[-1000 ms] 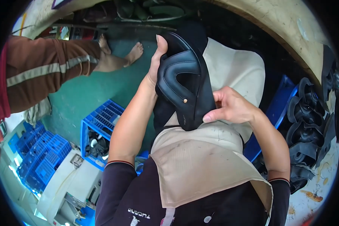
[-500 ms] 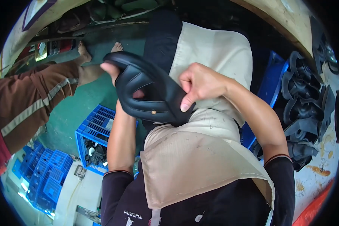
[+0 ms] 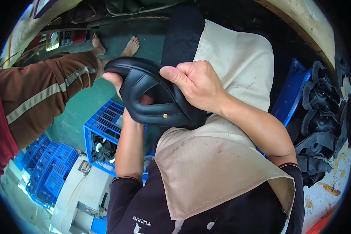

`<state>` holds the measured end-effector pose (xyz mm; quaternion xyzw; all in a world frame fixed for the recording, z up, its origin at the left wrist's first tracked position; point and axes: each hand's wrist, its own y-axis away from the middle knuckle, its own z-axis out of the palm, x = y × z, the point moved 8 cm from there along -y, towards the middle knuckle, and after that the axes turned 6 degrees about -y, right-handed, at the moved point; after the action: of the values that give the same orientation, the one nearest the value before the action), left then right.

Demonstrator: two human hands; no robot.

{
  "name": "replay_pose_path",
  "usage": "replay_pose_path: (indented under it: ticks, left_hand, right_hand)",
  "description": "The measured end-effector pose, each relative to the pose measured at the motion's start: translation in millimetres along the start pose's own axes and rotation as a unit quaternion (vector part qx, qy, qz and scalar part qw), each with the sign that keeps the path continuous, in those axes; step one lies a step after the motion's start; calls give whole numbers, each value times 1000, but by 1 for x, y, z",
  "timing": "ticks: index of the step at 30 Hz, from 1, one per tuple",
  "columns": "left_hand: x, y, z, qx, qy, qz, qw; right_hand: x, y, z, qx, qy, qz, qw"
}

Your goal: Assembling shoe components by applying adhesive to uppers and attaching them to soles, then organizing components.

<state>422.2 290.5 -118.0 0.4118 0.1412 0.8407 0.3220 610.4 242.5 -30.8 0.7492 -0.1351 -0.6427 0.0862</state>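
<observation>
A black padded sandal (image 3: pixel 138 84) with stitched crossing straps and a small gold-coloured stud is held up above my lap. My left hand (image 3: pixel 115 82) grips it from below: the thumb lies along its far left edge, and a bit of skin shows through the gap between the straps. On the other side my right hand (image 3: pixel 197 84) is closed over its right edge, the thumb lying on top and the other fingers curled out of sight. Beneath is the beige apron (image 3: pixel 222 163) spread over my lap.
At left a person's leg in brown trousers (image 3: pixel 50 89) reaches in, with bare feet on the green floor. Blue crates (image 3: pixel 109 117) stand below it, one with black and white pieces inside. Several black shoe parts (image 3: pixel 319 101) are stacked at right, beside a blue bin (image 3: pixel 294 89).
My right hand has shifted from the sandal's near right end up and left to its upper right edge. My left hand keeps its hold. The view has moved slightly.
</observation>
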Motion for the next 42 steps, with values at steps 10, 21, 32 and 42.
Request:
replay_pose_path:
  ticks: [10, 21, 32, 42]
  left_hand:
    - [18, -1, 4, -21, -11, 47, 999]
    - [68, 14, 128, -298, 27, 135, 945]
    - [-44, -3, 151, -291, 65, -25, 954]
    - [-8, 19, 241, -309, -103, 11, 945]
  right_hand:
    - [27, -30, 32, 8, -114, -11, 993]
    - [-123, -7, -45, 32, -109, -283, 952]
    - [-89, 19, -52, -134, -71, -146, 978]
    - [-165, 69, -101, 5, 64, -156, 986]
